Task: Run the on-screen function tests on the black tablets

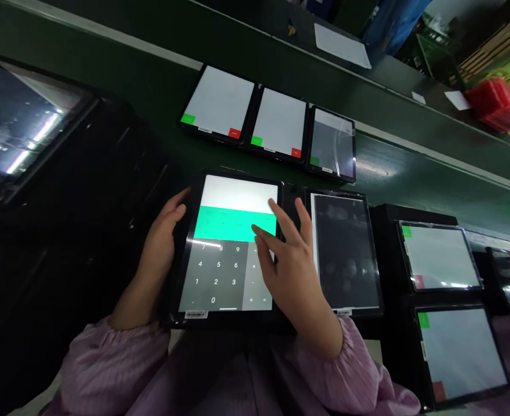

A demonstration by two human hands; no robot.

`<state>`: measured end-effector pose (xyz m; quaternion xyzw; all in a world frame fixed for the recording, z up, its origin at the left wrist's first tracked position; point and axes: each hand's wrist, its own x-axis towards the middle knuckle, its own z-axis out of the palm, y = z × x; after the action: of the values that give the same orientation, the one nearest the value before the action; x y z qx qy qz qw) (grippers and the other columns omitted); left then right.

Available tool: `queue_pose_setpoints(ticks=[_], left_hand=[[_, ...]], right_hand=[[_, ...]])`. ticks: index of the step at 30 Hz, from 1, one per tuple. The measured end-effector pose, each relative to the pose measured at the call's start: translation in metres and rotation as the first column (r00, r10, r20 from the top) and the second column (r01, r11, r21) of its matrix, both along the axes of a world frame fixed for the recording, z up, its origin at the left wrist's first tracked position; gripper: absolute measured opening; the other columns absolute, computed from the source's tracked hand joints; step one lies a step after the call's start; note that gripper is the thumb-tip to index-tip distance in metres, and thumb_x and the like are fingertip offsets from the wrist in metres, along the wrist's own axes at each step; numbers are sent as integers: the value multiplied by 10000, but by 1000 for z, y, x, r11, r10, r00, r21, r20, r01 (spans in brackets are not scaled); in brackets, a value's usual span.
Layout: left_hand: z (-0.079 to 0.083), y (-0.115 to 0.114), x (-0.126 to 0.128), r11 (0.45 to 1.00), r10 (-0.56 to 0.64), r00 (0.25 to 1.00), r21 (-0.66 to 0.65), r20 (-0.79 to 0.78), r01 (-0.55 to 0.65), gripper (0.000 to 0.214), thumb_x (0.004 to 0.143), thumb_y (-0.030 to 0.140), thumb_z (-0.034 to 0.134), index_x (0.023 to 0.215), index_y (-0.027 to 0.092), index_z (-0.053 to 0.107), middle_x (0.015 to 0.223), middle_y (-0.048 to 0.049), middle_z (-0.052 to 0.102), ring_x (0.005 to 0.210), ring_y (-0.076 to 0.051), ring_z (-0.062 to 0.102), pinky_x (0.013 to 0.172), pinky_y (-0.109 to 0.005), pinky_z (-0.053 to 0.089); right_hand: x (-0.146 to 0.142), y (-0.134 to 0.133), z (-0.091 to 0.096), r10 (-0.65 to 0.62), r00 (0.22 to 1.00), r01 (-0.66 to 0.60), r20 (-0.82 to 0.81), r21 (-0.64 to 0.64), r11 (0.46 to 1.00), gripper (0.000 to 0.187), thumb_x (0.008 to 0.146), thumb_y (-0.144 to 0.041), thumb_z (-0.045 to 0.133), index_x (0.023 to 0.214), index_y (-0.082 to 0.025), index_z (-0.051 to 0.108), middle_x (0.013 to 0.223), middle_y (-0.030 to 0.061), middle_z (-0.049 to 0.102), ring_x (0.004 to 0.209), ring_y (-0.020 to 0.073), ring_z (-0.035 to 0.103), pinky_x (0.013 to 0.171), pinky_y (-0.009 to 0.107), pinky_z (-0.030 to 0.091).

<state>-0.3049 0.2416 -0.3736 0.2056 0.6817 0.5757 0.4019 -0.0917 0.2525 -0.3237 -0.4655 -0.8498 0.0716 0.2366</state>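
A black tablet (220, 271) lies in front of me, its screen showing a calculator keypad under a teal band and a white strip. My left hand (162, 240) grips the tablet's left edge, thumb on the bezel. My right hand (287, 260) hovers over the right side of the screen with fingers spread apart, a fingertip at the teal band near the operator column.
A dark-screened tablet (346, 254) lies just right of mine. Three tablets (276, 124) sit in a row on the green belt (411, 167) behind. Two lit tablets (439, 257) are stacked at the right, a dark tray (33, 127) at the left, red crates (500, 104) far back.
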Motion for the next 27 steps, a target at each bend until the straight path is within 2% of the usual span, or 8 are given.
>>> queue_pose_setpoints(ticks=[3,6,9,14,18,21,24,27], left_hand=[[-1,-2,0,999,-24,999,47,-33,26,640,695,482,696,1273,212,749,1476,-48,715,1518,-351,510,1352,-518,267],[0,-5,0,994,-31,998,102,-52,36,604,714,418,693,1274,202,758,1514,-32,689,1588,-302,418,1377,-442,199],[0,-9,0,990,-55,998,131,-2,55,643,705,357,714,1328,198,738,1558,-29,655,1597,-321,402,1383,-469,180],[0,-17,-1,971,-184,980,170,72,169,807,690,246,722,1491,216,633,1614,-26,604,1613,-349,376,1370,-519,232],[1,-22,-2,954,-252,967,180,43,241,885,710,230,722,1578,220,546,1675,-39,536,1635,-364,332,1359,-541,252],[-1,-25,-4,939,-308,951,158,-9,306,922,733,247,744,1621,292,497,1735,-13,451,1639,-371,327,1337,-552,305],[-3,-24,-9,929,-352,936,120,4,349,989,728,311,794,1654,324,444,1748,-25,426,1633,-407,330,1313,-581,343],[0,-21,-14,919,-392,919,58,49,389,1145,655,311,858,1692,294,370,1761,-51,396,1647,-426,281,1321,-585,321]], right_hand=[[3,0,1,-83,996,84,-15,31,996,381,1085,-238,495,1047,-176,869,1537,103,658,1606,460,365,1228,714,475],[0,-3,1,-50,999,50,-6,35,998,380,1087,-239,487,1103,-189,863,1540,104,655,1604,458,370,1211,724,483],[-1,-4,0,4,1000,-4,11,38,999,374,1083,-226,486,1177,-207,848,1547,96,651,1599,460,381,1188,727,503],[4,-5,3,-68,997,66,26,74,995,340,1072,-221,518,1086,-181,855,1458,115,714,1547,458,465,1157,740,526],[-7,-15,8,127,991,-126,-37,32,992,317,1070,-210,534,1158,-216,839,1507,99,682,1619,402,375,1182,655,544],[-19,-23,9,242,970,-241,-5,-50,969,323,1082,-233,524,1192,-240,828,1564,78,641,1648,401,314,1191,669,530],[-18,-23,9,197,980,-198,-19,-34,980,331,1080,-214,512,1161,-221,834,1536,80,665,1627,401,358,1193,664,529],[-4,-14,6,20,998,-15,-66,77,997,336,1080,-210,507,1110,-195,842,1495,96,694,1590,389,421,1193,646,531]])
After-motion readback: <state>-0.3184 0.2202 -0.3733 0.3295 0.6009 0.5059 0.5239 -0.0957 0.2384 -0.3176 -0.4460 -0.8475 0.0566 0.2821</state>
